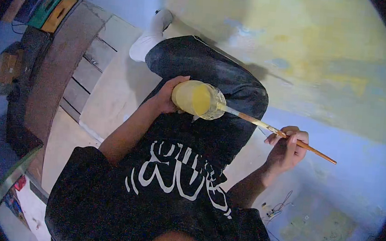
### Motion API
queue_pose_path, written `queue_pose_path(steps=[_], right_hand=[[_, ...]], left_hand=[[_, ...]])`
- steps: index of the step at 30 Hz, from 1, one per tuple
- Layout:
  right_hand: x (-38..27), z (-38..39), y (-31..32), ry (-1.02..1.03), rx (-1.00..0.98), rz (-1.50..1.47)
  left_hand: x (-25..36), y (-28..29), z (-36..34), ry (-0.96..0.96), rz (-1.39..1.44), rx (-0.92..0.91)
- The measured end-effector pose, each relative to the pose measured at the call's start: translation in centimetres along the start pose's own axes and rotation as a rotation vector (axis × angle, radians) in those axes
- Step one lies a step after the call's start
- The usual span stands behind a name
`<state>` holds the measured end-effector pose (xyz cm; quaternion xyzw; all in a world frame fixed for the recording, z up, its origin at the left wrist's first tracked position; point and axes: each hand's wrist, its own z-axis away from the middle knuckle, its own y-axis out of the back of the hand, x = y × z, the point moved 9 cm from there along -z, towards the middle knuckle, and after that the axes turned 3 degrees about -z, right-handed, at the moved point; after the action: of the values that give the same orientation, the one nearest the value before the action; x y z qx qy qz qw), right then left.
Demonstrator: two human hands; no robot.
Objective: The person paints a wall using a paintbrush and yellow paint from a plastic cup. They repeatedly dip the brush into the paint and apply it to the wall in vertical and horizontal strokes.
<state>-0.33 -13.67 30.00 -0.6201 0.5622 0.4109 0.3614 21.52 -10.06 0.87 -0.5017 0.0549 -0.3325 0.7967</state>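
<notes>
My left hand (168, 95) is closed around a clear jar (185, 96), tilted with its mouth toward the right. Yellow paint (200, 100) shows inside it. In my right hand (291, 146), the fingers pinch the wooden handle of a long, thin paintbrush (257, 122). The brush's pale, paint-smeared end meets the jar's rim on the right side; whether the bristles are inside or only touching the rim, I cannot tell. Both hands are in front of my bent knee, the jar over the dark trousers.
A wall (313, 53) with patchy yellow paint over pale blue rises ahead and to the right. At far left stand coloured drawers (55, 5) and a cardboard-brown box (8, 68). My socked foot (147, 43) rests near the wall. Thin cables (279, 208) lie at lower right.
</notes>
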Motion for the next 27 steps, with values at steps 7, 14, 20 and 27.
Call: queue_pose_path(steps=[7, 14, 20, 27], right_hand=[[-0.3, -0.5, 0.9, 0.021, -0.022, -0.029], [-1.2, -0.9, 1.2, 0.079, -0.004, 0.033], [-0.8, -0.2, 2.5, 0.034, 0.282, 0.178], [0.8, 0.4, 2.0, -0.143, 0.448, 0.252]], left_hand=[[-0.3, -0.1, -0.1, 0.042, -0.017, -0.099], [0.1, -0.5, -0.1, 0.011, -0.061, -0.083], [-0.7, 1.4, -1.5, 0.002, -0.045, -0.052], [-0.2, 0.2, -1.0, 0.019, -0.092, -0.107]])
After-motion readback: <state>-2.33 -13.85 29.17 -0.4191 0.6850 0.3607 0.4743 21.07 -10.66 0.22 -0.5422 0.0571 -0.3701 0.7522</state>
